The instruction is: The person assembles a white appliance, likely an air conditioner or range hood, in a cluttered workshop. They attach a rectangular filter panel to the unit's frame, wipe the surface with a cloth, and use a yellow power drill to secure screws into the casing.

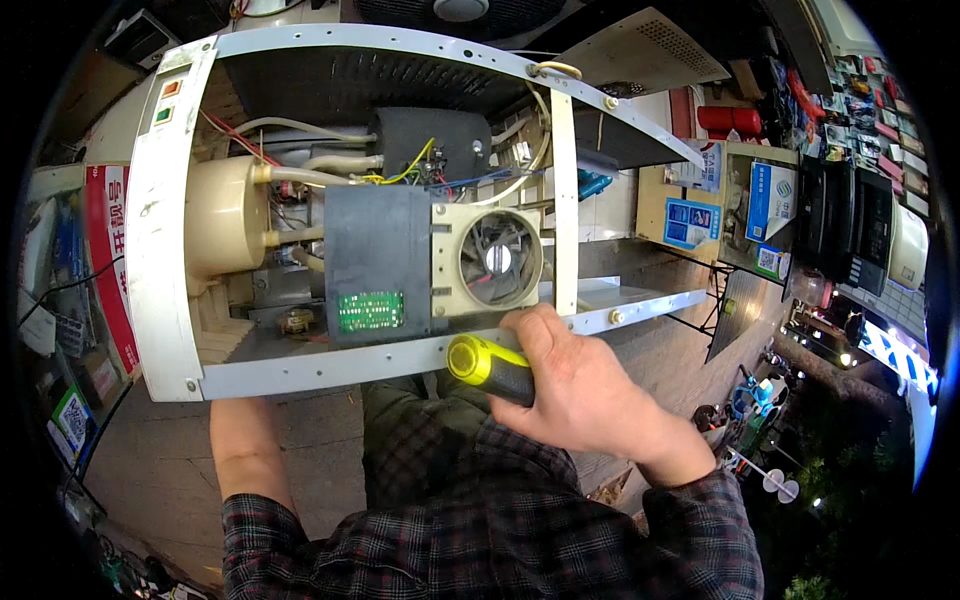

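Observation:
In front of me is the opened metal frame (330, 372) of an appliance, with its inner parts showing. My right hand (575, 385) is closed around a screwdriver (490, 368) with a thick yellow and black handle; its shaft is hidden by the hand. The fingers of that hand rest at the frame's near rail, just below a round fan (498, 258) in a beige housing. My left forearm (247, 445) reaches under the near rail on the left, and the appliance hides the hand. A green circuit board (370, 310) sits on a dark grey block (375, 240) beside the fan.
Inside the frame are a beige round tank (225, 218), pale hoses (340, 163) and loose coloured wires (408, 168). A white end panel (160, 240) with two small switches closes the left side. Boxes and a glass cabinet (750, 210) stand at right; a perforated panel (650, 50) lies behind.

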The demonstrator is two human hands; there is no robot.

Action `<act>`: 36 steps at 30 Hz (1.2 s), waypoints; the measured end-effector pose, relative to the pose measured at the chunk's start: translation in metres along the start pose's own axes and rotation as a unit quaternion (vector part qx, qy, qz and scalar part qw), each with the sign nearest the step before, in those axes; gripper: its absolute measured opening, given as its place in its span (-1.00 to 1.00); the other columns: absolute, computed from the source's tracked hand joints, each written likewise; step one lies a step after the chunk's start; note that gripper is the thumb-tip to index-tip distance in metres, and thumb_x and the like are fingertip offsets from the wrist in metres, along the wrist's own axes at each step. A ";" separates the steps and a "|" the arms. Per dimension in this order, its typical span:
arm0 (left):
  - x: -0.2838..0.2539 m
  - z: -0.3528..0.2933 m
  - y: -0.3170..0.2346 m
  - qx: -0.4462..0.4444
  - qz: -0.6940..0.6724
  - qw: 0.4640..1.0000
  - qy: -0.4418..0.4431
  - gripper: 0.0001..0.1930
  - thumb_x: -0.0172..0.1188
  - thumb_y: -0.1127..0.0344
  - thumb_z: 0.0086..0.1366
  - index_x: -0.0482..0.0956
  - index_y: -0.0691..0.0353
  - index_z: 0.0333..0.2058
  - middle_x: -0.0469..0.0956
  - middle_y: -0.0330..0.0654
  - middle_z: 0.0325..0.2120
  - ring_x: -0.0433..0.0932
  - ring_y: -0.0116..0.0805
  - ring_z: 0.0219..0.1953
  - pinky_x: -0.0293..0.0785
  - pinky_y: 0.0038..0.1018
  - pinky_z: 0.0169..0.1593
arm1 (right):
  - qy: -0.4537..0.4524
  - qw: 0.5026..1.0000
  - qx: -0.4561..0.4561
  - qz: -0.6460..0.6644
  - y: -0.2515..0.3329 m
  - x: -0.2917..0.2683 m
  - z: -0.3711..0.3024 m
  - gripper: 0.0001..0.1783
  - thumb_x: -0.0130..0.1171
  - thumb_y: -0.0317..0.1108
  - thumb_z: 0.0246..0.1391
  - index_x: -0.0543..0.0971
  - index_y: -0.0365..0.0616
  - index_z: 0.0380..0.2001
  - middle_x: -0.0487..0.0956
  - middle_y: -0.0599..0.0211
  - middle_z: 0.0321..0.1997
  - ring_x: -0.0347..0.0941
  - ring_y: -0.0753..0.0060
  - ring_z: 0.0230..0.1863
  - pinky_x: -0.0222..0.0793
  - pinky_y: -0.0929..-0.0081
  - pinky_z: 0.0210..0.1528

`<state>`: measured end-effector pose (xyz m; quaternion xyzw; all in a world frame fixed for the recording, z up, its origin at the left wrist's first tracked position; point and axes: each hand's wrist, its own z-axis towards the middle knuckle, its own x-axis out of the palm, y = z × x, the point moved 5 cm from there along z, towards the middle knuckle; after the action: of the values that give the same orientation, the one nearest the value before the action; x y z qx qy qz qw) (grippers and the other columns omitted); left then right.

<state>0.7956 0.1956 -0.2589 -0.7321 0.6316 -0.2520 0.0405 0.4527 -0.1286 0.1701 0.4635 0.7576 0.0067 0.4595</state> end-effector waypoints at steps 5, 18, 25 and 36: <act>-0.041 -0.003 -0.013 0.007 0.024 0.999 -0.033 -0.62 -0.09 0.14 0.56 0.45 0.22 0.17 0.58 -0.14 -0.03 0.60 -0.22 -0.05 0.60 -0.28 0.01 | 0.017 0.996 0.071 0.046 -0.005 0.038 -0.007 -0.29 0.47 -0.16 -0.09 0.39 -0.28 0.04 0.50 -0.01 -0.04 0.59 -0.14 -0.17 0.60 0.10 -0.24; -0.043 0.019 -0.005 0.002 0.054 0.997 -0.058 -0.65 -0.08 0.17 0.55 0.47 0.23 0.13 0.58 -0.14 -0.07 0.60 -0.24 -0.09 0.60 -0.31 -0.03 | -0.083 0.994 0.059 0.031 -0.018 0.066 0.007 -0.30 0.47 -0.12 -0.12 0.43 -0.23 0.04 0.50 0.13 -0.01 0.62 -0.02 -0.19 0.64 0.19 -0.26; -0.034 0.013 0.003 -0.006 0.068 0.996 -0.064 -0.66 -0.07 0.18 0.55 0.48 0.23 0.11 0.59 -0.15 -0.09 0.60 -0.25 -0.11 0.60 -0.33 -0.05 | -0.092 0.995 0.024 0.039 -0.022 0.059 -0.001 -0.14 0.52 -0.04 -0.13 0.41 -0.24 0.18 0.44 0.13 0.10 0.64 0.08 -0.16 0.63 0.29 -0.17; -0.063 -0.019 0.061 -0.070 0.130 0.988 -0.034 -0.69 -0.06 0.21 0.55 0.49 0.23 0.09 0.59 -0.15 -0.12 0.60 -0.27 -0.14 0.59 -0.35 -0.08 | -0.121 0.970 -0.043 0.206 -0.041 -0.009 -0.070 -0.40 0.52 -0.26 -0.20 0.55 -0.10 -0.02 0.64 0.21 -0.16 0.66 0.19 -0.14 0.61 0.30 -0.10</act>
<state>0.7276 0.2481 -0.2851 -0.6529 0.7358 -0.1749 0.0425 0.3761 -0.1291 0.1986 0.5866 0.5836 0.0782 0.5560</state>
